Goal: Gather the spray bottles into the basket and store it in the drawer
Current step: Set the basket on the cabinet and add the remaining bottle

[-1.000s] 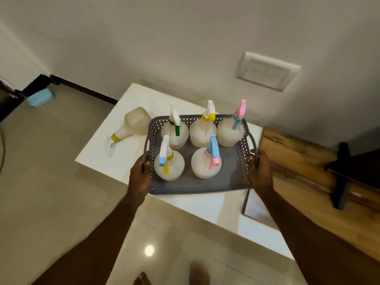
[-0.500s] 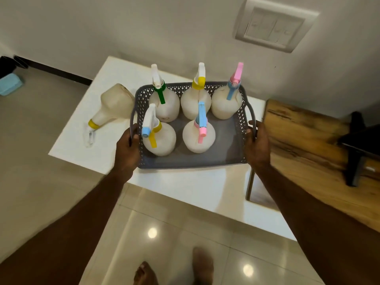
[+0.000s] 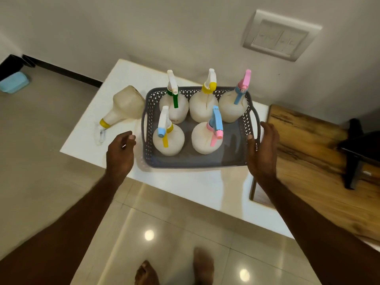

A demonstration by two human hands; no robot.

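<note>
- Both hands now off the basket (image 3: pixel 193 161): half a second ago, and a second ago too, each one gripped a side handle; now neither holds anything.
- Left hand (image 3: pixel 120 154) just beside the basket's left wall, apart from it, fingers loosely curled around nothing.
- Right hand (image 3: pixel 263 149) close against the right handle, fingers straight and relaxed, thumb tip near the rim; contact with the handle impossible to tell from here.
- Basket resting on the white table (image 3: pixel 185 188), toward the near edge and right of centre, back wall toward the table's far edge by the wall.
- Five spray bottles upright inside: green-trigger bottle (image 3: pixel 174 108), yellow-collar bottle (image 3: pixel 203 105) and pink-headed bottle (image 3: pixel 233 105) in the back row; blue-nozzle bottle (image 3: pixel 168 140) and blue-and-pink bottle (image 3: pixel 206 140) in front.
- Sixth bottle (image 3: pixel 123 110) lying on its side on the table just left of the basket, base touching or nearly touching the basket's far left corner, yellow collar pointing at the table's left edge.
- Likely meaning: carry put on hold, basket set down so the stray bottle can be gathered; room for it apparently left in the basket's near right corner.
- Gathering therefore one bottle short, storing not yet begun; no drawer identifiable in view.
- Compared with a second ago: same row order in the basket, same fallen bottle in the same place beside it; wall switch (image 3: pixel 280 36) higher and larger in view.
- Wooden surface (image 3: pixel 320 161) to the table's right, blue object (image 3: pixel 14 82) on the floor far left, bare feet below.
</note>
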